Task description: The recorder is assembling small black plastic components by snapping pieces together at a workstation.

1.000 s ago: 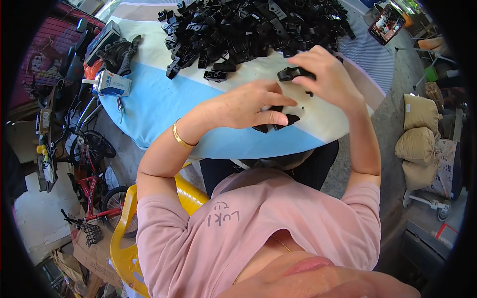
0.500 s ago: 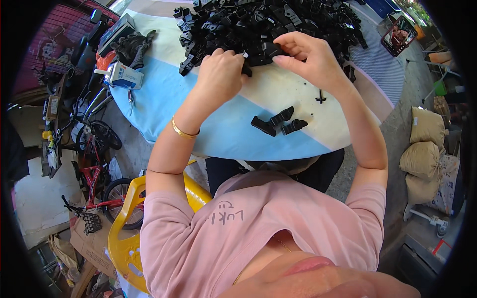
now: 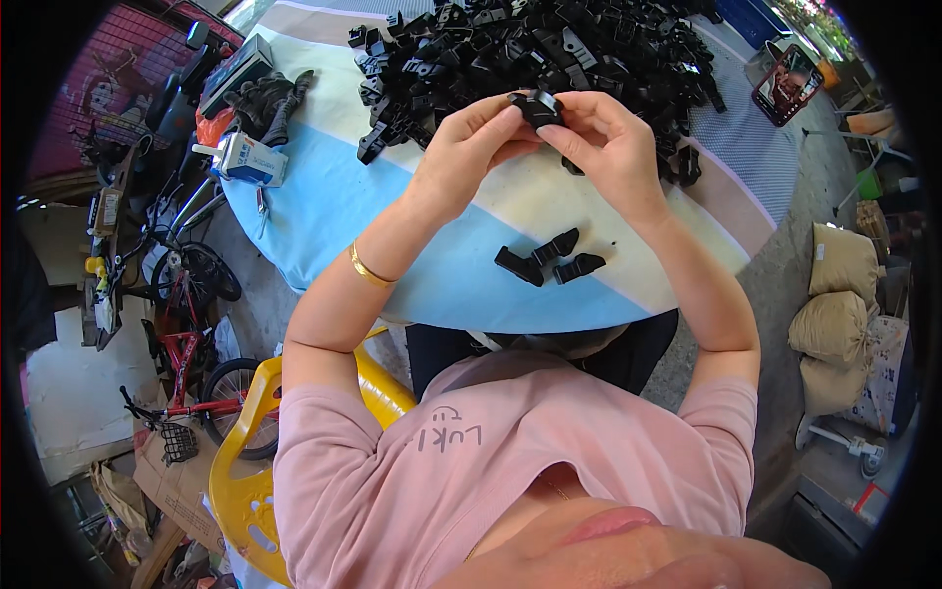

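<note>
1. Two hands, head view: left hand and right hand both pinch one black part, thumbs toward the wearer, fingers partly hidden.
2. Black part sits directly between the fingertips, above the tablecloth, at the near side of a big pile of black pieces. Whether it touches the pile: can't tell.
3. Its long axis looks roughly left-to-right, hand to hand; ends partly covered by fingers. Neither hand clearly nearer, both in contact.
4. Loose angular pieces lie on the cloth toward the wearer, below the gap between the forearms, near the front edge. Smaller loose piece just right of them.
5. Edges: pile crowds the far side of both hands. Cream and blue cloth gives open room between hands and loose pieces, and left of them; front rim curves close beyond.
6. Left margin: blue-white carton, dark gloves, well apart from hands. Far right: phone, also well apart.
</note>
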{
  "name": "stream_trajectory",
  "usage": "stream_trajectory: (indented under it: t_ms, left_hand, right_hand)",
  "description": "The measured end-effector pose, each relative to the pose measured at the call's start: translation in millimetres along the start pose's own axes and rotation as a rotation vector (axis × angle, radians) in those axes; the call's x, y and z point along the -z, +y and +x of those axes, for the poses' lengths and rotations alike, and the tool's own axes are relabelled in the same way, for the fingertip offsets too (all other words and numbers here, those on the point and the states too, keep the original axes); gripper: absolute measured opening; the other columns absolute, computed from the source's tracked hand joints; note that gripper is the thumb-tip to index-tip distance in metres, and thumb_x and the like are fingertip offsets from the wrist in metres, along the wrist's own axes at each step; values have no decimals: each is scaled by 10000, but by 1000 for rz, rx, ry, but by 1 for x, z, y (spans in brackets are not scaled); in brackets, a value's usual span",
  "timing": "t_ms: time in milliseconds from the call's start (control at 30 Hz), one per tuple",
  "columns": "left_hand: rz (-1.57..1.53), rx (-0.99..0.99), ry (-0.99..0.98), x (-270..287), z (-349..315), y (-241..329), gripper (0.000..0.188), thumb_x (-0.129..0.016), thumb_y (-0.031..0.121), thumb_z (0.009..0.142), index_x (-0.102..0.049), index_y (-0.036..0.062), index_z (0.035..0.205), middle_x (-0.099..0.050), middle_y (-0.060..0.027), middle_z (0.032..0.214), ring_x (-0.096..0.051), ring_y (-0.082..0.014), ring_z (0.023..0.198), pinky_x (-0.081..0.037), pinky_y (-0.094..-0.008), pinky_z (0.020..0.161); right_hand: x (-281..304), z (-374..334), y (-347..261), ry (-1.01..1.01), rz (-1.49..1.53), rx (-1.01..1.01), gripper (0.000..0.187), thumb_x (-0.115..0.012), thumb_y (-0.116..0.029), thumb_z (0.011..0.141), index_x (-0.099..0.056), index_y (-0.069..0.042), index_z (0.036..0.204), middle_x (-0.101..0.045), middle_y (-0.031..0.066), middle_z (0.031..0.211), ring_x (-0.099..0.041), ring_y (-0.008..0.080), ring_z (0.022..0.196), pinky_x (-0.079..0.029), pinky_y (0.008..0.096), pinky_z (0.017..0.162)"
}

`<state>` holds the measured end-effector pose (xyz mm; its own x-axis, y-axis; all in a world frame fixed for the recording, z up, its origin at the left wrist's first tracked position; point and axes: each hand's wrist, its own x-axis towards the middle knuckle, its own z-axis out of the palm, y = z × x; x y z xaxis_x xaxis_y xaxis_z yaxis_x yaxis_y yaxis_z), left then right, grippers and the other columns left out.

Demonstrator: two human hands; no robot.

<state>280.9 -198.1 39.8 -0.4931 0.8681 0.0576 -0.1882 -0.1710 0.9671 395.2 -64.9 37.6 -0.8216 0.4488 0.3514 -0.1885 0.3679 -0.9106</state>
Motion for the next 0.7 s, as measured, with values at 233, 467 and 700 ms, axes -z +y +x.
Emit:
stream_trajectory:
  t_ms: [233, 467, 700]
  left_hand:
    - [177, -85, 14, 4, 0, -1, 306, -608, 118, 866, -571, -23, 1135, -633, -48, 913, -587, -103, 829, -480, -248, 805]
    - [281, -112, 54, 4, -2, 1, 419, -683, 112, 809, -555, 3, 1193, -634, -35, 898, -573, -69, 820, -484, -225, 762]
    - [61, -100, 133, -8, -7, -6, 383, -673, 121, 820, -561, -44, 1148, -627, -39, 889, -567, -71, 777, -479, -216, 736]
  right_hand:
    - [1, -3, 1, -3, 32, 44, 320, -670, -44, 802, -591, 8, 1109, -649, 66, 951, -616, 102, 855, -504, 229, 765]
    - [4, -3, -1, 26, -164, 276, 319, -701, -39, 756, -621, 4, 1062, -643, 77, 914, -631, 132, 812, -517, 243, 739]
    - [-6, -5, -7, 185, -664, 686, 326, -750, -58, 647, -651, -38, 958, -623, 67, 899, -607, 223, 772, -510, 292, 642]
